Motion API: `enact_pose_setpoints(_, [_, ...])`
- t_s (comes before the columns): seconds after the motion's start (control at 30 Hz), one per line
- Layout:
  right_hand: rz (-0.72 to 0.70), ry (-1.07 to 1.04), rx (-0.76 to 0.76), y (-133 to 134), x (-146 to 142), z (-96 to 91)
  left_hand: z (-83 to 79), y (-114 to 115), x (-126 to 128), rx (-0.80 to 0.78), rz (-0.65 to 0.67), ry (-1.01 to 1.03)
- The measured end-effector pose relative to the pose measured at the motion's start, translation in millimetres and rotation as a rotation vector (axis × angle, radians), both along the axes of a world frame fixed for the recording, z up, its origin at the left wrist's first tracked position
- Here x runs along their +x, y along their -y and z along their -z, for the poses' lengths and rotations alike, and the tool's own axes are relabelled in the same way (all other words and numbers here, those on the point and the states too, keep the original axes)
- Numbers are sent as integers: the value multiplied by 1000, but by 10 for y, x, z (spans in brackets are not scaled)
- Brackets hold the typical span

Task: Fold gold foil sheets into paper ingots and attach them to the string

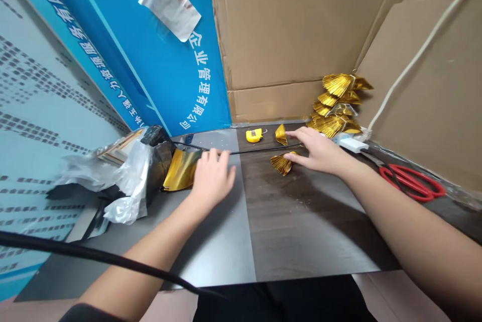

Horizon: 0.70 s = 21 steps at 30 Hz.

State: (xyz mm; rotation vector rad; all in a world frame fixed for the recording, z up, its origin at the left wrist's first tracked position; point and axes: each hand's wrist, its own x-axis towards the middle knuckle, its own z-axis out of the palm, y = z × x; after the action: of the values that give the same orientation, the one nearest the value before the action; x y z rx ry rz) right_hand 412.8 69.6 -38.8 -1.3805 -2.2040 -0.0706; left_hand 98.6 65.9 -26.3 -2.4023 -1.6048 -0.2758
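My left hand point(213, 176) rests at the right edge of a stack of shiny gold foil sheets point(179, 170). Its thumb stands apart from the fingers, whose tips are partly hidden. On the right, my right hand point(318, 150) has thumb and fingers spread. The thumb reaches a pleated gold foil fan point(282, 164) lying on the table. Its index fingertip is beside a second folded gold piece point(280, 134), close enough that I cannot tell whether they touch. A thin black cable runs between the hands.
A yellow tape measure point(254, 135) lies near the back. Gold fans point(335, 103) are piled at the back right, by a white power strip point(352, 143) and red-handled scissors point(412, 181). Crumpled plastic wrapping point(130, 176) lies left. Cardboard point(274, 35) walls the back.
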Motion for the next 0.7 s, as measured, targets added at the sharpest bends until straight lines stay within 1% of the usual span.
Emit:
enact_pose_setpoints(0.03, [-69,-28,42,39,-92,7,-63,-15,-80,18,-84,-45])
enact_pose_setpoints(0.07, [-159,-38,63,76,-187,20,-111,-24,-165,-1,-165,-80])
enact_pose_setpoints(0.1, [-241,-41,74,108,-278,40,-144,-25,-249,-61,-230,-99])
enact_pose_setpoints(0.13, [-324,-24,55,130,-355,66,-160,-18,-329,-133,-286,-97])
enact_pose_setpoints(0.2, [-423,48,11,141,-452,135,-158,13,-469,-164,-350,-90])
enact_pose_setpoints(0.27, [-445,149,-28,100,-464,210,-142,57,-572,-158,-395,-83])
enact_pose_setpoints(0.33, [-421,212,-45,24,-410,275,-140,101,-643,-141,-423,-77])
enact_pose_setpoints(0.43, [-336,199,-17,-85,-308,322,-171,149,-703,-92,-426,-37])
enact_pose_setpoints(0.53, [-276,160,41,-84,-324,295,-197,165,-732,-31,-391,54])
enact_pose_setpoints(0.57, [-278,148,59,-49,-368,276,-201,160,-741,-35,-387,87])
enact_pose_setpoints(0.63, [-330,130,77,64,-504,238,-211,132,-765,-87,-396,141])
enact_pose_setpoints(0.67, [-369,125,77,133,-583,223,-223,110,-784,-121,-401,171])
enact_pose_setpoints(0.7, [-444,123,67,203,-661,213,-241,84,-808,-154,-402,204])
